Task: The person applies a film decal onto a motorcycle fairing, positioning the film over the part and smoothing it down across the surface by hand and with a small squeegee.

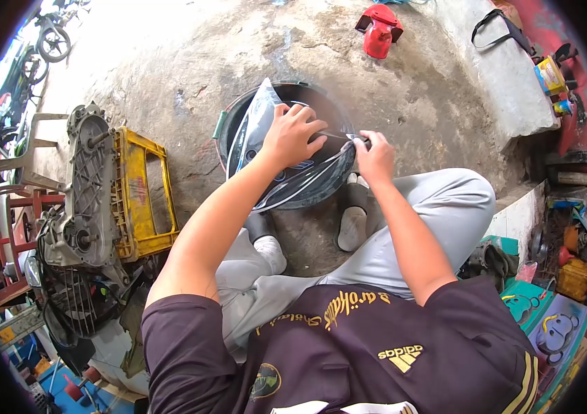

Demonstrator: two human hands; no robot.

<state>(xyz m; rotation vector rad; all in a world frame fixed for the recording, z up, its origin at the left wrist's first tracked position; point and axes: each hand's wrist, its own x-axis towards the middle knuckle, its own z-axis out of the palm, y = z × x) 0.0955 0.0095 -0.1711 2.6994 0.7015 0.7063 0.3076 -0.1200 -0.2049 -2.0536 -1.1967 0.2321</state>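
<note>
A round dark tub [317, 195] with a green handle stands on the floor in front of my feet. Across its top lies a shiny, partly clear piece [261, 110] with a pointed end and thin pale strips along its edges. My left hand [295, 136] rests over this piece, fingers spread and bent, the fingertips near a thin dark strip. At the tub's right rim my right hand [374, 153] pinches a small dark item whose kind I cannot make out, beside the strip's end.
A yellow crate [143, 238] and a grey metal engine casing [92, 186] stand at the left. A red plastic part [380, 36] lies on the concrete ahead. At the right are a concrete ledge [476, 83] and assorted small things.
</note>
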